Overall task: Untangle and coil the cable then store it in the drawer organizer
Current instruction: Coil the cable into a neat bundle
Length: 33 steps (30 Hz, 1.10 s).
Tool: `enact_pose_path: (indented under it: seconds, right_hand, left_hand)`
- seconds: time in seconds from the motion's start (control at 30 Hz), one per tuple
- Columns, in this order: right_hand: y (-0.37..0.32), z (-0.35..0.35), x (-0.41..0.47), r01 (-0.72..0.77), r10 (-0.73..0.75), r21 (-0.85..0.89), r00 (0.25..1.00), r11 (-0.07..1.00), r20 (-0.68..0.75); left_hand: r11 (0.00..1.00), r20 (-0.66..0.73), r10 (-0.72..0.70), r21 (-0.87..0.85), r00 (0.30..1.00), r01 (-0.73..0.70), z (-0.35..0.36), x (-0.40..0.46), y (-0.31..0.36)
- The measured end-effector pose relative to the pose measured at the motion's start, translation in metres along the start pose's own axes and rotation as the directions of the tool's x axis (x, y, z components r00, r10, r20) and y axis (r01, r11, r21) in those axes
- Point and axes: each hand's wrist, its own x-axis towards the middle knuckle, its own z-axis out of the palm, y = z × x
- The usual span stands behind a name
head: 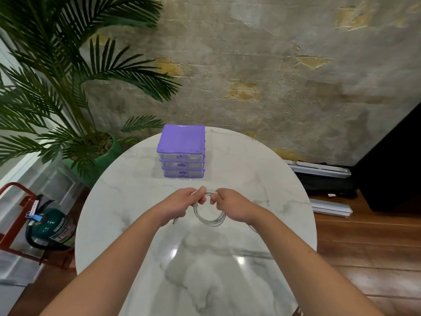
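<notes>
I have the white cable (210, 215) gathered into a small round coil, held up just above the marble surface (136, 201), near its middle and on my side of the purple drawer organizer (181, 151). My left hand (180, 202) has its grip closed on the top left of the loops, fingers curled round the bundle, and my right hand (230, 206) pinches the top right of the same bundle, so both grips are holding cable and neither is free. One plug end (174, 222) sticks out below my left wrist, and what looks like the other tail trails off under my right wrist, though that part is faint. As I judge it, the coiling is nearly done and the thing now is to keep the loops stacked flat and equal, feeding the loose tail round with the right fingers while the left grip stays firm as the anchor. I would not squeeze the loops into an oval, since a neat circle will sit better in a shallow drawer. All three drawers look closed, so one hand must take the whole coil before the other can pull a drawer out; I would pass it to the left and tuck both ends in first so nothing springs apart.
</notes>
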Motion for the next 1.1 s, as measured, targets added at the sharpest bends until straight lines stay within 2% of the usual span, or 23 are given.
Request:
enact_pose_path:
  seconds: [0.07,0.17,0.2,0.27,0.33,0.4,0.47,0.53,0.63,0.7,0.8,0.87,0.93,1.1]
  right_hand:
    - [-0.003,-0.003,-0.001,-0.007,0.011,-0.175,1.000,0.985,0.022]
    - [-0.006,-0.002,-0.002,-0.024,0.019,-0.399,1.000,0.917,-0.017]
    - [-0.006,-0.001,-0.002,-0.031,0.013,-0.437,0.999,0.899,-0.046]
    - [-0.006,0.001,-0.003,-0.049,-0.002,-0.484,0.994,0.874,-0.105]
    - [-0.006,0.001,-0.002,-0.071,-0.007,-0.499,0.988,0.863,-0.152]
    - [-0.006,0.001,-0.001,-0.102,0.002,-0.499,0.980,0.861,-0.198]
    - [-0.005,0.001,0.001,-0.136,0.021,-0.484,0.971,0.864,-0.236]
    - [-0.005,0.001,0.002,-0.169,0.045,-0.460,0.962,0.872,-0.268]
    - [-0.005,0.002,0.002,-0.201,0.078,-0.393,0.948,0.897,-0.308]
    - [-0.006,0.004,0.003,-0.215,0.106,-0.331,0.943,0.919,-0.316]
    - [-0.008,0.004,0.007,-0.216,0.163,-0.188,0.951,0.958,-0.263]
    - [-0.009,0.001,0.008,-0.211,0.189,-0.092,0.960,0.973,-0.208]
    - [-0.010,-0.002,0.009,-0.203,0.195,-0.032,0.966,0.979,-0.169]
    - [-0.011,-0.005,0.012,-0.195,0.216,0.126,0.959,0.973,-0.181]
  left_hand:
    - [0.994,-0.045,0.009,0.112,0.999,-0.004,-0.001,0.001,0.002]
    - [0.946,-0.128,0.096,0.321,0.987,-0.051,-0.002,0.007,0.003]
    - [0.899,-0.137,0.118,0.436,0.984,-0.047,-0.002,0.009,0.004]
    - [0.740,-0.125,0.130,0.673,0.984,-0.012,-0.003,0.011,0.008]
    - [0.653,-0.109,0.101,0.757,0.989,0.017,-0.002,0.010,0.014]
    - [0.645,-0.095,0.068,0.763,0.993,0.029,-0.001,0.007,0.022]
    - [0.680,-0.056,0.023,0.733,0.998,0.026,0.000,0.005,0.030]
    - [0.788,-0.030,-0.059,0.613,0.998,0.065,-0.001,0.005,0.036]
    - [0.958,0.018,-0.200,0.213,0.980,0.191,-0.010,0.003,0.040]
    - [0.971,0.088,-0.223,-0.071,0.971,0.229,-0.016,0.003,0.038]
    - [0.928,0.084,-0.199,-0.305,0.976,0.215,-0.013,0.001,0.037]
    - [0.920,0.016,-0.155,-0.362,0.988,0.150,-0.007,0.003,0.032]
    - [0.935,-0.086,-0.096,-0.348,0.992,0.060,-0.001,0.006,0.026]
    - [0.987,-0.361,0.046,-0.129,0.931,-0.099,0.022,0.003,0.020]
